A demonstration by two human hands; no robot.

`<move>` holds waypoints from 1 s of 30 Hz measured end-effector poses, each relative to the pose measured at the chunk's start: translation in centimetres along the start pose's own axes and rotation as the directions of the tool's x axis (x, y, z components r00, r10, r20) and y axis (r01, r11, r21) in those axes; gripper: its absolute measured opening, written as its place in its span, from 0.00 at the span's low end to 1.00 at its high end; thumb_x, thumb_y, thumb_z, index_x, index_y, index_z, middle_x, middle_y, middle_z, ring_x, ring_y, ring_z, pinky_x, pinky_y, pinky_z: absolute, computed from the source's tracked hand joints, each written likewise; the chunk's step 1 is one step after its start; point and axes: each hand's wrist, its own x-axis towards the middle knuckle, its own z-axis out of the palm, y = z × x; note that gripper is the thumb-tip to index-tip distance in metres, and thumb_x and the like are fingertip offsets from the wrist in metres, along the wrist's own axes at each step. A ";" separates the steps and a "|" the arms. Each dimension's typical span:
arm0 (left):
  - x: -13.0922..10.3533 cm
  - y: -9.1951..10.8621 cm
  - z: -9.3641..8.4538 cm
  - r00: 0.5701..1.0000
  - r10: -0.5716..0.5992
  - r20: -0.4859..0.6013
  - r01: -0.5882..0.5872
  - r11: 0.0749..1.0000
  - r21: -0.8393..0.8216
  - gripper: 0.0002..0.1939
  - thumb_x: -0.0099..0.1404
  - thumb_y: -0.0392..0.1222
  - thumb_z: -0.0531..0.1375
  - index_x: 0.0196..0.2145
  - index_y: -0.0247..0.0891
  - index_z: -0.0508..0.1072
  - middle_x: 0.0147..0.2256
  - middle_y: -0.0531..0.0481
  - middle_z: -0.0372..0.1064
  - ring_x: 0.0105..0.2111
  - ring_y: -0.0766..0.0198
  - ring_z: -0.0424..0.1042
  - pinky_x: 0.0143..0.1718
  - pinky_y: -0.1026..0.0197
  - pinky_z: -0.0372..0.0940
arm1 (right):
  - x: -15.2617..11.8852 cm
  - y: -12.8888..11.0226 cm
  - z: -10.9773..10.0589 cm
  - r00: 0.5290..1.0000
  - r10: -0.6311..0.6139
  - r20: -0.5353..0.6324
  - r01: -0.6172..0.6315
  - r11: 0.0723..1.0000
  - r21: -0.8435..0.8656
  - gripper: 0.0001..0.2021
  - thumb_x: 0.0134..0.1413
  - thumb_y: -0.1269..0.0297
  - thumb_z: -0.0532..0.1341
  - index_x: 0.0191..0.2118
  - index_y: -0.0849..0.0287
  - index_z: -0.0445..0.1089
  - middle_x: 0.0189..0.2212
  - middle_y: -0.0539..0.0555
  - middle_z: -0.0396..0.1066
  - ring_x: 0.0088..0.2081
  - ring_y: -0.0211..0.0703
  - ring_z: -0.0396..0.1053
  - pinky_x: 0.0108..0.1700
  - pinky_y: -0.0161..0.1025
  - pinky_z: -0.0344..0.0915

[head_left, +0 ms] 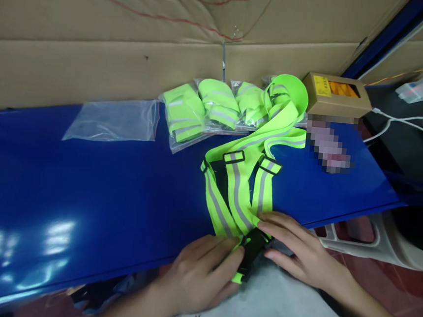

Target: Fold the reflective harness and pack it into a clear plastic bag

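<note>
A neon-green reflective strap vest [244, 181] with grey stripes and black buckles lies across the blue table [83, 187], its near end hanging over the front edge. My left hand [201, 271] pinches the near strap ends beside a black buckle [253, 248]. My right hand [296, 250] presses its fingers on the straps and the buckle from the right. The vest's far loop [287, 93] curls up near the back wall.
Several bagged green vests [208, 111] lie at the back by the cardboard wall. An empty clear plastic bag [113, 120] lies to their left. A cardboard box [335, 95] and white cables [422, 122] are at the right; a white plastic chair [370, 241] stands below.
</note>
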 end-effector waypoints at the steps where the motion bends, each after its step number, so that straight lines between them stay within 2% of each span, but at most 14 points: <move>1: 0.1 0.0 0.0 1.000 -0.016 0.019 0.016 0.999 -0.037 0.13 0.78 0.41 0.51 0.49 0.32 0.72 0.40 0.42 0.80 0.37 0.58 0.81 0.39 0.58 0.75 | 0.0 0.0 0.0 1.000 0.013 -0.004 -0.013 1.000 0.012 0.23 0.71 0.61 0.61 0.67 0.56 0.64 0.62 0.61 0.70 0.64 0.48 0.69 0.66 0.43 0.69; 6: 0.6 0.1 -0.1 0.992 -0.054 0.114 0.076 0.978 -0.196 0.12 0.79 0.42 0.52 0.51 0.33 0.70 0.40 0.43 0.78 0.38 0.60 0.79 0.42 0.60 0.74 | -0.4 0.1 -0.1 0.999 0.047 -0.020 -0.045 0.994 0.096 0.21 0.69 0.64 0.64 0.64 0.56 0.68 0.60 0.59 0.73 0.64 0.46 0.69 0.66 0.40 0.68; 9: 1.1 0.1 -0.3 0.974 -0.051 0.221 0.112 0.955 -0.274 0.11 0.79 0.43 0.52 0.51 0.35 0.69 0.40 0.44 0.77 0.39 0.60 0.78 0.42 0.60 0.73 | -0.6 0.0 -0.6 1.000 0.022 -0.015 -0.021 0.994 0.110 0.17 0.69 0.65 0.63 0.61 0.58 0.70 0.57 0.58 0.76 0.64 0.45 0.69 0.66 0.40 0.68; 12: 1.5 0.3 -0.5 0.951 -0.036 0.308 0.146 0.928 -0.343 0.12 0.78 0.47 0.55 0.50 0.36 0.69 0.40 0.45 0.77 0.38 0.60 0.77 0.41 0.60 0.73 | -1.0 0.0 -0.8 0.999 -0.019 -0.028 0.020 0.999 0.051 0.14 0.70 0.66 0.61 0.58 0.60 0.71 0.57 0.60 0.76 0.64 0.44 0.69 0.67 0.40 0.67; 15: 1.6 0.4 -0.7 0.940 -0.082 0.331 0.216 0.893 -0.394 0.11 0.77 0.47 0.57 0.49 0.38 0.69 0.41 0.47 0.77 0.39 0.61 0.77 0.41 0.61 0.72 | -1.5 0.2 -0.3 0.992 -0.084 -0.091 0.082 0.996 -0.023 0.14 0.71 0.65 0.61 0.58 0.61 0.70 0.56 0.61 0.76 0.64 0.46 0.69 0.66 0.44 0.68; 18: 1.5 0.5 -0.6 0.918 -0.231 0.321 0.360 0.826 -0.435 0.08 0.77 0.42 0.58 0.52 0.41 0.69 0.43 0.50 0.78 0.41 0.64 0.78 0.43 0.65 0.71 | -1.8 0.6 0.6 0.979 -0.123 -0.162 0.121 0.992 -0.023 0.15 0.70 0.66 0.61 0.58 0.62 0.68 0.54 0.63 0.76 0.62 0.49 0.71 0.63 0.48 0.71; 21: 1.7 0.4 -0.5 0.889 -0.363 0.278 0.454 0.776 -0.438 0.10 0.77 0.38 0.57 0.54 0.43 0.71 0.49 0.50 0.77 0.48 0.66 0.78 0.49 0.67 0.70 | -1.9 1.0 1.3 0.975 -0.127 -0.184 0.125 0.992 -0.023 0.17 0.68 0.69 0.64 0.59 0.61 0.68 0.52 0.63 0.75 0.57 0.49 0.73 0.61 0.51 0.72; 24: 2.2 0.3 -0.3 0.891 -0.419 0.173 0.451 0.783 -0.429 0.06 0.76 0.38 0.59 0.48 0.41 0.74 0.49 0.47 0.74 0.50 0.65 0.76 0.52 0.66 0.70 | -1.6 1.2 1.7 0.981 -0.108 -0.161 0.103 0.994 -0.039 0.23 0.64 0.67 0.68 0.62 0.62 0.66 0.51 0.63 0.74 0.55 0.50 0.73 0.61 0.53 0.70; 26: 2.5 0.2 -0.2 0.898 -0.423 0.120 0.433 0.804 -0.407 0.05 0.75 0.39 0.59 0.45 0.40 0.75 0.45 0.47 0.72 0.45 0.66 0.76 0.48 0.67 0.71 | -1.4 1.3 1.8 0.983 -0.104 -0.154 0.098 0.994 -0.043 0.26 0.62 0.68 0.70 0.63 0.63 0.64 0.52 0.63 0.73 0.56 0.50 0.72 0.62 0.53 0.69; 28: 2.5 0.0 0.0 0.911 -0.402 0.089 0.407 0.848 -0.339 0.05 0.76 0.39 0.60 0.46 0.39 0.75 0.43 0.48 0.72 0.42 0.67 0.76 0.45 0.68 0.71 | -1.1 1.2 1.8 0.981 -0.111 -0.157 0.104 0.993 -0.048 0.27 0.62 0.70 0.69 0.64 0.64 0.63 0.52 0.63 0.73 0.57 0.50 0.71 0.62 0.53 0.68; 30: 2.2 -0.1 0.4 0.929 -0.369 0.024 0.367 0.913 -0.177 0.10 0.76 0.42 0.60 0.52 0.37 0.74 0.43 0.46 0.73 0.42 0.64 0.77 0.44 0.65 0.72 | -0.8 1.1 1.7 0.982 -0.109 -0.155 0.100 0.993 -0.061 0.28 0.63 0.70 0.69 0.65 0.65 0.62 0.52 0.63 0.72 0.57 0.50 0.70 0.62 0.52 0.67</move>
